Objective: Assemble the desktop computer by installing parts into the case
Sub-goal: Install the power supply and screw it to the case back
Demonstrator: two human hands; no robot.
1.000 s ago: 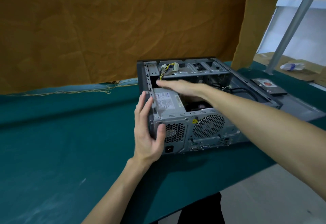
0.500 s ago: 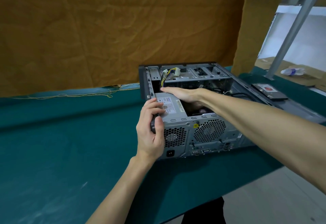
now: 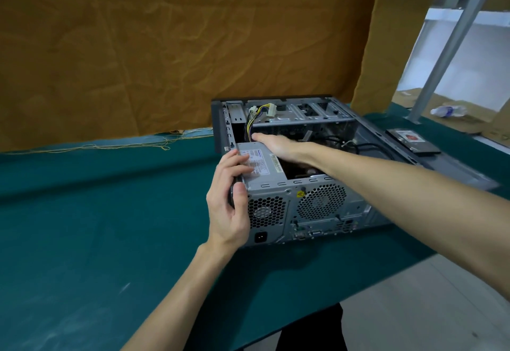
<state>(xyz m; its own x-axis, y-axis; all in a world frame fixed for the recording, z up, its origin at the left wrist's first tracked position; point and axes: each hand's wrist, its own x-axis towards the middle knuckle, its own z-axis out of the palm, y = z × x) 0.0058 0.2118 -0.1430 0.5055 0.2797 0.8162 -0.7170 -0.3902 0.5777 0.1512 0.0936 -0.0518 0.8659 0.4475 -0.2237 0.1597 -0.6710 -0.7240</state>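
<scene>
Green-clothed table (image 3: 82,226) bears the case (image 3: 317,207); left hand (image 3: 229,204) grips its corner, right hand (image 3: 276,145) lies flat on the power supply (image 3: 262,168).

So the count: one computer case (image 3: 325,207) lying open on one green table (image 3: 82,226), with one power supply (image 3: 265,168) sitting in its near-left corner. Two round mesh vents (image 3: 321,201) on the near panel, a smaller one left and a bigger one right. One bundle of yellow and black wires (image 3: 255,118) with one white connector (image 3: 271,110) at the far left. One hard drive (image 3: 411,142) off to the far right, and one plastic bottle (image 3: 448,110) beyond it. Two hands in there: left hand (image 3: 229,201), right hand (image 3: 276,145).
</scene>
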